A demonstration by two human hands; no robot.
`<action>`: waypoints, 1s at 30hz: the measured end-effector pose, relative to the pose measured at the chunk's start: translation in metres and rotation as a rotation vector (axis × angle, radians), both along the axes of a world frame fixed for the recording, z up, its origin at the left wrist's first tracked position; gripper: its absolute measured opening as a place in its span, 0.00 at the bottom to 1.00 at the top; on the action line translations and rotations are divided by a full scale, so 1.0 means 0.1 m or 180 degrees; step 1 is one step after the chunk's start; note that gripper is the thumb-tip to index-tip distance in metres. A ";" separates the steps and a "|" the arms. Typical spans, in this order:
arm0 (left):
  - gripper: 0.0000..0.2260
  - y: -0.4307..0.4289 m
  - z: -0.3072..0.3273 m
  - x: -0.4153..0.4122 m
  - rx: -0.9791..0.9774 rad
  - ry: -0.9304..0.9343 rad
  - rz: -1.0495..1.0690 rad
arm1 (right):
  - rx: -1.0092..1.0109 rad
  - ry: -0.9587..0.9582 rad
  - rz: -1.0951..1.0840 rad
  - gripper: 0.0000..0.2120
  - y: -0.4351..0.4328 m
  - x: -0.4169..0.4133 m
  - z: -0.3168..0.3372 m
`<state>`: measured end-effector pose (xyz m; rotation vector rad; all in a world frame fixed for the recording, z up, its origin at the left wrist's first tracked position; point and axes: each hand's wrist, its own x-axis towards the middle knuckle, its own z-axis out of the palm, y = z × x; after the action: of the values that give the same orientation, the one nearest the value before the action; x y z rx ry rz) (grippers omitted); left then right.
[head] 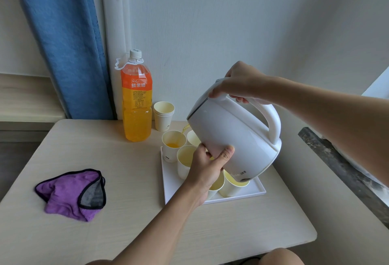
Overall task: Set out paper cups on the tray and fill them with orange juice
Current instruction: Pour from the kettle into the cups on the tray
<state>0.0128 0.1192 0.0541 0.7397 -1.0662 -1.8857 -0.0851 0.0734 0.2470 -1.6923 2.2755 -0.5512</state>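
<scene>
A white kettle (227, 130) and white tray (172, 180); cream paper cups (171, 155), one showing orange juice (172, 145) at its bottom. The bottle (136, 104) glows orange, with an orange-and-white label and a white cap. The cloth (67, 193) is purple, edged in black, with a grey mesh patch. Pale wood-grain desk (126, 233); blue curtain (63, 33); off-white wall (252, 22).

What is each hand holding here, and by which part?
Both hold the white kettle: the right hand has its grip on the handle's top, and the left hand holds the lower body.
</scene>
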 end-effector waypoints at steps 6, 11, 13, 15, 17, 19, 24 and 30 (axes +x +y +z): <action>0.24 0.00 0.02 0.01 -0.0011 0.0063 0.0014 | 0.0001 0.0032 -0.0010 0.17 0.00 0.01 0.02; 0.22 0.01 0.03 0.02 0.0018 0.0102 -0.0014 | 0.0015 0.0072 -0.0010 0.17 0.00 0.03 0.02; 0.22 0.00 0.02 0.01 0.0014 0.0119 -0.0018 | 0.0009 0.0083 -0.0015 0.17 0.00 0.04 0.03; 0.23 0.00 0.03 0.01 0.0010 0.0124 -0.0022 | 0.0013 0.0099 -0.0016 0.17 0.00 0.04 0.04; 0.22 0.00 0.04 0.01 0.0015 0.0130 -0.0023 | 0.0017 0.0110 -0.0013 0.17 0.00 0.05 0.05; 0.21 0.01 0.04 0.01 0.0031 0.0158 -0.0021 | 0.0026 0.0129 -0.0006 0.16 0.00 0.06 0.05; 0.22 0.01 0.04 0.02 0.0044 0.0183 -0.0022 | 0.0033 0.0172 0.0007 0.16 0.00 0.07 0.05; 0.25 0.02 0.06 0.02 0.0052 0.0184 0.0011 | 0.0059 0.0208 0.0003 0.16 -0.01 0.09 0.07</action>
<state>0.0149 0.1210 0.0597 0.6918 -1.0141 -1.9034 -0.0759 0.0720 0.2537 -1.7271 2.3171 -0.4799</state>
